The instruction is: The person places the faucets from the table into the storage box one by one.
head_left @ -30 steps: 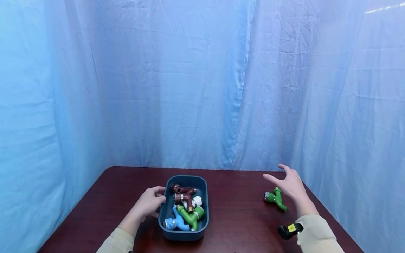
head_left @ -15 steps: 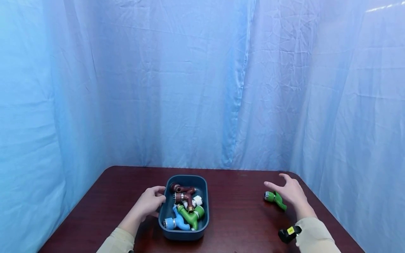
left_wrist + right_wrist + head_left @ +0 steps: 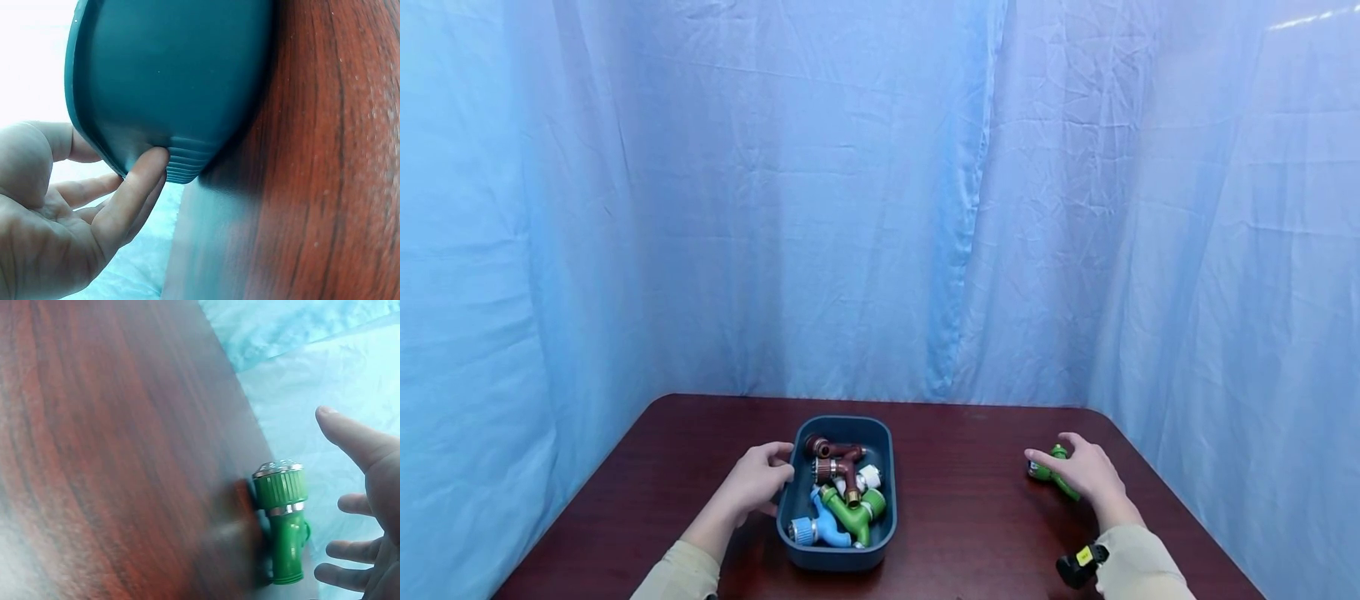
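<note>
My left hand (image 3: 756, 478) holds the left side of a dark blue-green plastic bin (image 3: 889, 508), one finger against its ribbed outer wall and others at the rim. Inside lie several plastic taps: two brown ones, a white tap (image 3: 868, 477), a green tap (image 3: 854, 515) and a blue tap (image 3: 820, 527). Over on the right, another green tap (image 3: 287, 544) with a ribbed knob lies on the table. My right hand (image 3: 1093, 473) is spread close above it, thumb and fingers apart, partly covering it in the head view.
The dark red wood-grain table (image 3: 962, 500) has a rounded far edge. Light blue curtains (image 3: 865, 208) hang behind it and on both sides. A black wrist device (image 3: 1078, 567) with a yellow label is strapped at my right sleeve.
My right hand has come down and a little nearer over the loose green tap, fingers still apart. The left hand and the bin are practically where they were.
</note>
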Motion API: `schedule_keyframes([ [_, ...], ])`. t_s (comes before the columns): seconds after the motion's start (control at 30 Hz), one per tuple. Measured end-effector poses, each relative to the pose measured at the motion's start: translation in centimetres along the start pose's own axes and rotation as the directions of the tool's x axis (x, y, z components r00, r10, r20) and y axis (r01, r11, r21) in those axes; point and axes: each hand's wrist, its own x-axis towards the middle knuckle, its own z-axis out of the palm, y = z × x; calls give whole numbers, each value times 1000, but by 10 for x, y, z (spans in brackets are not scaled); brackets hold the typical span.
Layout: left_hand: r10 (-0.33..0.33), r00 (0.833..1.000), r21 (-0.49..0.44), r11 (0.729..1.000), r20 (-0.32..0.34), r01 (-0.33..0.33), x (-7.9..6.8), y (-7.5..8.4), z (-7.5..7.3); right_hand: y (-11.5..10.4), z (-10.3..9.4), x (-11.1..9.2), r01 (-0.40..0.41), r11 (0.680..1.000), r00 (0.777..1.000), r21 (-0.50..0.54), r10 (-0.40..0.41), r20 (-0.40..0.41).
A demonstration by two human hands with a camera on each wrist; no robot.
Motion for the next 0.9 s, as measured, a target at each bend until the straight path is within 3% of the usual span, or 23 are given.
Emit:
schedule_keyframes([
  [0.43, -10, 1000, -1, 1000, 2, 10, 1, -2, 0, 2, 18, 3, -8, 1000, 1000, -25, 9, 18],
  [0.6, -26, 1000, 1, 1000, 6, 26, 1, -1, 0, -1, 19, 1, -7, 999, 1000, -40, 8, 17],
  [0.9, 0, 1000, 1, 1000, 4, 0, -1, 1, -1, -3, 20, 2, 0, 997, 1000, -81, 2, 16],
])
